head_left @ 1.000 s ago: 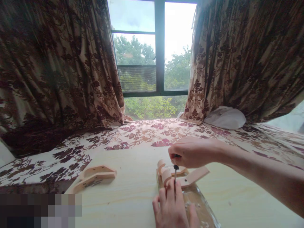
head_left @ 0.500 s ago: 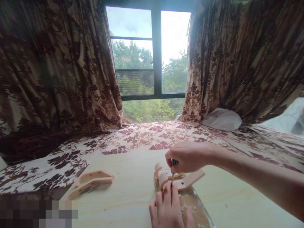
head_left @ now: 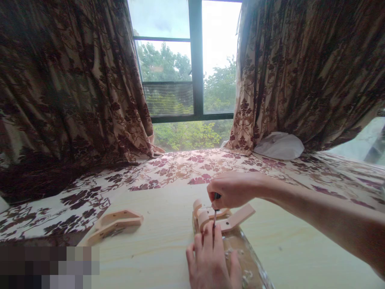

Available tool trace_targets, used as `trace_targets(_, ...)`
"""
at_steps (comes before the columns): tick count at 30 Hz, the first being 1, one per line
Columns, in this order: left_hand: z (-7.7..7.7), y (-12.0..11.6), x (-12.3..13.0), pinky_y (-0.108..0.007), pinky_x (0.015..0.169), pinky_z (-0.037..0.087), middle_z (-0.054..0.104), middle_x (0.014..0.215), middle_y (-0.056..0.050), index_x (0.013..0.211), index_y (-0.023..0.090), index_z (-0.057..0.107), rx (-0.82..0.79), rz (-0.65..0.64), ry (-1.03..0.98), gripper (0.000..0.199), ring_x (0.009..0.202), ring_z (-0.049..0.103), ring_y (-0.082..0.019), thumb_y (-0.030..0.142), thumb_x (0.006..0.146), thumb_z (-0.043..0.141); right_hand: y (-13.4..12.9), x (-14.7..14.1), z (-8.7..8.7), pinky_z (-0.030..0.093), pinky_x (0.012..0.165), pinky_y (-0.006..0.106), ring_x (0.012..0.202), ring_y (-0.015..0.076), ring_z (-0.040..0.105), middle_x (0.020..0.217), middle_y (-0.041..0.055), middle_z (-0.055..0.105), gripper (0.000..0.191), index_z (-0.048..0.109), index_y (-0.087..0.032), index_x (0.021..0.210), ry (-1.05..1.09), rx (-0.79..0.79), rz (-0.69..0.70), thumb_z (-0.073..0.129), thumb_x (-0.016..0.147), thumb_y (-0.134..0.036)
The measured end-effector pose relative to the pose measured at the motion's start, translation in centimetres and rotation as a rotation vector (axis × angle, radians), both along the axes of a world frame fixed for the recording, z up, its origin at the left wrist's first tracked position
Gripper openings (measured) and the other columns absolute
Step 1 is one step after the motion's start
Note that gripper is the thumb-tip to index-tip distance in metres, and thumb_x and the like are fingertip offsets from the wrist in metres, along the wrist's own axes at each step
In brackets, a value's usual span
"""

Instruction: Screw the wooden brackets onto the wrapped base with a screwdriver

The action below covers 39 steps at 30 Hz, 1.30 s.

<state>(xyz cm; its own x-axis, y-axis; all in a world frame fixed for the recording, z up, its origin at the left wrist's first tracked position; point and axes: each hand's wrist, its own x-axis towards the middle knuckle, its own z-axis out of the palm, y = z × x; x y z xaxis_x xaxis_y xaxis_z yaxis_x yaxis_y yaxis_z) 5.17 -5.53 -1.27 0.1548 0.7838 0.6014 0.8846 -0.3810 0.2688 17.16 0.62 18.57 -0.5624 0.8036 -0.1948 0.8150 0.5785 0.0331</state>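
My right hand (head_left: 231,188) is closed around the dark handle of a screwdriver (head_left: 217,196), held upright with its shaft pointing down. The screwdriver's tip disappears between the fingertips of my left hand (head_left: 209,257). That hand lies palm down with its fingers stretched out, the fingertips against a pale, angled wooden piece (head_left: 243,216) with dark holes. A second wooden piece with a rounded end (head_left: 197,206) is just behind it. Both rest on a brown slab in clear plastic wrap (head_left: 240,249). The screw, if any, is hidden by my fingers.
Two similar angled wooden pieces (head_left: 120,218) lie at the left of the pale wooden tabletop (head_left: 156,249), with small dark bits beside them. Behind are a floral cloth (head_left: 174,164), a white plastic bag (head_left: 279,145), patterned curtains (head_left: 99,80) and a window (head_left: 197,60).
The whole view has shifted slightly, so everything appears a little higher. My right hand still grips the screwdriver, with its wrist slightly turned; my left hand keeps its place at the wood.
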Motion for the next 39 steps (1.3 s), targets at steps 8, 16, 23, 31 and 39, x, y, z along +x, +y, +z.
trace_targets(8,-0.2,0.0,0.0,-0.042,0.086,0.039,0.057,0.131,-0.001,0.124,0.022,0.057,0.019,-0.003,-0.015,0.047,0.108,0.053,-0.025,0.025,0.077,0.048,0.0,0.3,-0.1,0.03,0.055,0.024,0.068,0.0135,0.051,0.083,0.0041,0.068,0.023,0.068,-0.019,0.093,0.042,0.037,0.11,0.052,0.077,-0.022)
trace_targets(16,0.0,0.0,0.1,-0.043,0.085,0.038,0.058,0.13,-0.001,0.122,0.021,0.059,-0.001,-0.013,-0.059,0.047,0.106,0.054,-0.025,0.027,0.077,0.046,0.8,0.2,-0.7,0.03,0.054,0.024,0.066,0.0143,0.049,0.078,0.0039,0.066,0.021,0.067,-0.02,0.088,0.077,0.041,0.022,0.053,0.078,-0.032)
trace_targets(23,0.0,-0.1,0.2,-0.043,0.089,0.037,0.057,0.13,0.0,0.122,0.02,0.058,-0.017,-0.021,-0.085,0.047,0.108,0.053,-0.025,0.026,0.077,0.046,-0.1,0.1,-0.1,0.026,0.052,0.024,0.06,0.0118,0.042,0.075,0.0021,0.064,0.019,0.065,-0.02,0.087,0.044,0.101,0.134,0.048,0.081,-0.023)
trace_targets(31,0.4,-0.2,0.1,-0.043,0.089,0.037,0.056,0.131,-0.001,0.123,0.019,0.058,-0.035,-0.046,-0.095,0.047,0.109,0.052,-0.025,0.028,0.078,0.046,-0.1,0.1,-1.1,0.025,0.052,0.026,0.06,0.0125,0.042,0.074,0.0048,0.063,0.023,0.064,-0.017,0.081,0.081,0.142,0.103,0.043,0.086,-0.024)
trace_targets(39,0.8,-0.3,0.2,-0.042,0.09,0.037,0.055,0.132,-0.002,0.123,0.02,0.057,-0.064,-0.056,-0.122,0.047,0.109,0.051,-0.024,0.029,0.078,0.047,-0.4,0.5,0.1,0.03,0.056,0.023,0.066,0.0125,0.048,0.083,0.0035,0.067,0.022,0.066,-0.02,0.093,0.073,0.022,0.121,0.048,0.081,-0.021)
